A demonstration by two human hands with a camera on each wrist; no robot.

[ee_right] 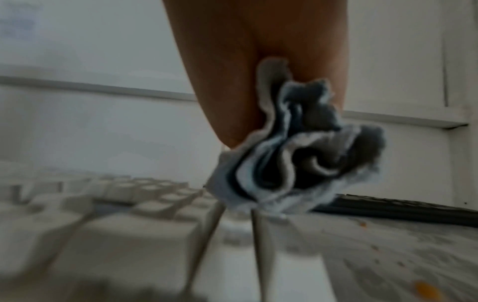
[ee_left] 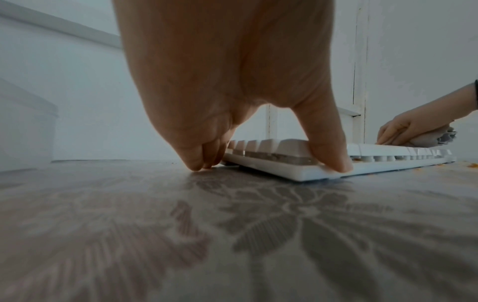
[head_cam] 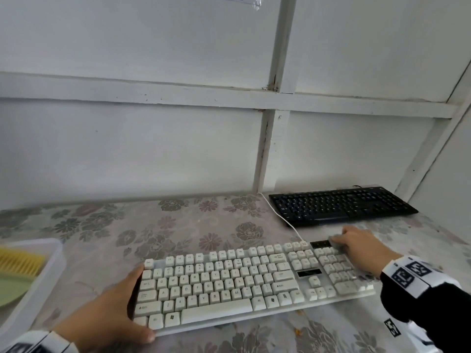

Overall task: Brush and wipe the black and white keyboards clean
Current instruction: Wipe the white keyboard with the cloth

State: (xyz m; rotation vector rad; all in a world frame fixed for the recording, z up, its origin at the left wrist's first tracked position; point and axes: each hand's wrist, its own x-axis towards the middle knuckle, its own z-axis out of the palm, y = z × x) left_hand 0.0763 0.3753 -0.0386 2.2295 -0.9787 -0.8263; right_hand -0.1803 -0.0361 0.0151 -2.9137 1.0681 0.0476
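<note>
The white keyboard [head_cam: 216, 284] lies slantwise on the flowered tablecloth [head_cam: 178, 225]. My left hand [head_cam: 119, 307] holds its left end, thumb [ee_left: 333, 155] on the front rim and fingers [ee_left: 199, 157] down along the left edge. My right hand [head_cam: 362, 248] grips a bunched grey-blue cloth [ee_right: 297, 159] and presses it on the top right corner above the number pad. The cloth [head_cam: 336, 238] shows as a pale blur under the fingers. The black keyboard [head_cam: 341, 206] sits at the back right near the wall, untouched.
A clear plastic tray [head_cam: 54, 263] at the left edge holds a yellow brush [head_cam: 20, 261] and a green dustpan [head_cam: 12, 286]. The white cable [head_cam: 280, 215] runs toward the wall beside the black keyboard. Orange crumbs [ee_right: 426, 290] lie on the cloth right of the white keyboard.
</note>
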